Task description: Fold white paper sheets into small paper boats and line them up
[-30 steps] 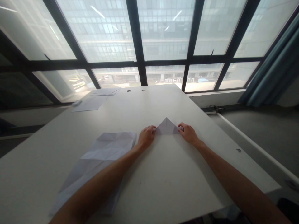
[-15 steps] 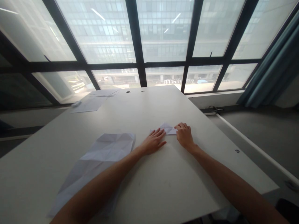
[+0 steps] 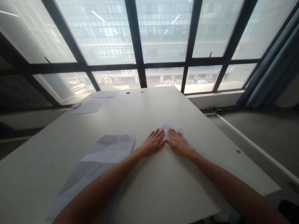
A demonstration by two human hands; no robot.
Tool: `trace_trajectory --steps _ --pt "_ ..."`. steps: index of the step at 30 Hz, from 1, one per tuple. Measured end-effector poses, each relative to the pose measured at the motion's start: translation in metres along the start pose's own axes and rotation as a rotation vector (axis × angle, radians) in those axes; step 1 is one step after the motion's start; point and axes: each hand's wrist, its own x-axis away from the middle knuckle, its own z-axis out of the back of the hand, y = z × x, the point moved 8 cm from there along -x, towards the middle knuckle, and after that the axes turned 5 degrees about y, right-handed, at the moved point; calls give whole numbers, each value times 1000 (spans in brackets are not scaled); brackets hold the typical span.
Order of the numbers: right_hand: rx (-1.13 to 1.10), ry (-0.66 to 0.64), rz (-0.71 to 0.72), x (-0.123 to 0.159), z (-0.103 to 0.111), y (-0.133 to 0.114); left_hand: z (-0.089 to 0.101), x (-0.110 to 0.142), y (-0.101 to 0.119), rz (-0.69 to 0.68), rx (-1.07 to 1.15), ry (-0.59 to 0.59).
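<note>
A small folded sheet of white paper (image 3: 166, 126) lies on the white table (image 3: 149, 109), its pointed top facing away from me. My left hand (image 3: 154, 142) rests flat on its left part with the fingers stretched out. On the right part lies my right hand (image 3: 177, 143), also flat with fingers extended. The two thumbs nearly meet below the paper's near edge. Both hands hide much of the folded paper. A large creased sheet of paper (image 3: 105, 149) is spread to the left, partly under my left forearm.
Several loose papers (image 3: 90, 105) lie at the far left of the table, a small pale object (image 3: 76, 105) beside them. Tall windows (image 3: 163, 31) stand beyond the far edge. A blue curtain (image 3: 268, 68) hangs at the right above a white floor-level bar (image 3: 252, 147).
My right hand has gone from a curled grip at the paper's right end to lying flat on it, nearer the left hand. My left hand has stayed nearly in place.
</note>
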Motion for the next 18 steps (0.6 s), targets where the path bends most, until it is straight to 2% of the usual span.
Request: trace_trajectory --steps 5,8,11,18 --pt "70 -3 -180 -2 -3 34 0 2 -7 113 -69 0" --pt "82 -11 -222 -4 -5 47 -2 2 -11 168 -81 5" --pt "81 -5 -217 -5 -7 50 -3 2 -14 198 -76 21" --pt "62 41 -220 -6 -6 49 1 2 -12 172 -35 47"
